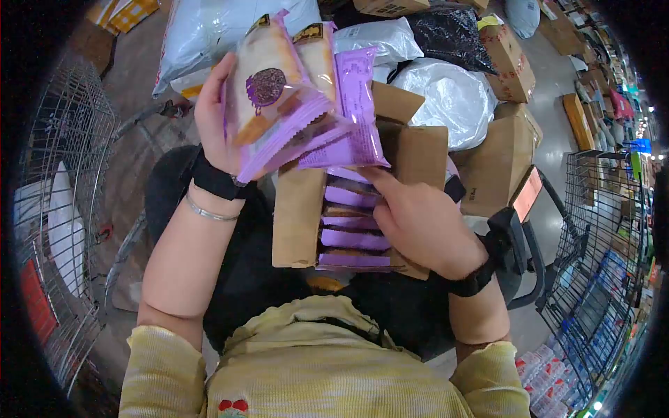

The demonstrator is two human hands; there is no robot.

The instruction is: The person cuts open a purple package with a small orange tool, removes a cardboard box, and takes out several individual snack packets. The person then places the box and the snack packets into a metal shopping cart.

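My left hand is closed around several bread packs in clear and purple wrappers, fanned out above a cardboard box. The front bread pack shows a dark round print, and a purple pack lies at the right of the bunch. Below, the open cardboard box holds a row of more purple-wrapped packs standing on edge. Over the box's right side is my right hand, its index finger stretched toward the lower edge of the held packs and its thumb apart. Its other fingers are partly hidden.
Large white parcels, a silver bag, a black bag and cartons are piled ahead. Wire carts stand left and right. A device with a lit screen sits beyond my right wrist.
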